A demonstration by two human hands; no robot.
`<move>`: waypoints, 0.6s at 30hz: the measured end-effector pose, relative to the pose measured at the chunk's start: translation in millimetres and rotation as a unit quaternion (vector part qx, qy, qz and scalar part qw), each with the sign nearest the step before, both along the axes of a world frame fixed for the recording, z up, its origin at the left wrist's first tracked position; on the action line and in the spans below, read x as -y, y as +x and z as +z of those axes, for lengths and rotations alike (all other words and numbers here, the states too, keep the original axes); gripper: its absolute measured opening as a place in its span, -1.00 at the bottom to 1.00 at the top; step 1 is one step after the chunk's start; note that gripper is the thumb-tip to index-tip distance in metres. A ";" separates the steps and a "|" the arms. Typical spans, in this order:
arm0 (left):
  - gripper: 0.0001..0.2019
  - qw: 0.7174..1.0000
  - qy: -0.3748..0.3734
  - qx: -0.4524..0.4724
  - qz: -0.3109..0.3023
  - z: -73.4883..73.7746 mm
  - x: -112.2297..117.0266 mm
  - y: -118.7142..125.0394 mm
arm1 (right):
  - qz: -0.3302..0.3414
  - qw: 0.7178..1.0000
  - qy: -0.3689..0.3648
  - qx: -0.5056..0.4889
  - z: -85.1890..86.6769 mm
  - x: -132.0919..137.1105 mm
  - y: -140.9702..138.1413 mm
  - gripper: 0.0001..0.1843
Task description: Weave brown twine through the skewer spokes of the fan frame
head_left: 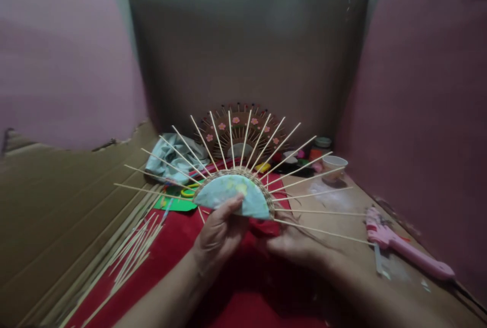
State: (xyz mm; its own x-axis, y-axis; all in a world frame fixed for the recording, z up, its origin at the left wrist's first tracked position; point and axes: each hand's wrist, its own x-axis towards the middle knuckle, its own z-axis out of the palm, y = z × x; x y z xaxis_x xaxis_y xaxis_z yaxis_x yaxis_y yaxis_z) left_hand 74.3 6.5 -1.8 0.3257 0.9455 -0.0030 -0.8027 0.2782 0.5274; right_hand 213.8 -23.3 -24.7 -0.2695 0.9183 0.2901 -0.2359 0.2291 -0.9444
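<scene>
A half-round fan piece (228,201) covered in pale blue cloth with yellow-green patches is held up in front of me. A braided cord edging (271,197) follows its curved rim, and thin wooden sticks (249,140) spread outward from it like rays. My left hand (224,231) grips the flat lower edge, thumb on the front face. Close to the lower right corner is my right hand (292,242), its fingers curled partly behind the lowest sticks and slightly blurred. A thin brown strand runs beside that hand; what its fingertips pinch is hidden.
A decorated fan with pink flowers (254,121) stands behind. Loose sticks (133,252) lie left on red cloth (171,282). A pink glue gun (411,252) and plastic cup (335,168) sit right. Yellow-handled scissors (188,191), green sheet (175,204) and crumpled cloth (175,155) lie back left.
</scene>
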 end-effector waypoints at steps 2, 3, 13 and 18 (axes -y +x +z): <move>-0.77 0.999 0.030 -0.025 0.024 -0.4 0.8 2.8 | 0.006 1.000 -0.013 -0.009 -0.5 1.4 -6.0 -0.46; -0.77 0.995 0.062 -0.060 0.040 -1.7 1.6 3.7 | 0.004 0.999 -0.026 -0.033 0.3 2.2 -8.6 -0.48; -0.59 0.770 0.396 -0.500 -0.013 -12.1 1.7 -14.6 | 0.030 0.945 -0.097 -0.310 24.2 -5.5 1.4 -0.74; -0.57 0.745 0.395 -0.537 -0.031 -16.7 6.2 -12.4 | 0.079 0.933 -0.111 -0.334 15.3 -1.2 -1.8 -0.72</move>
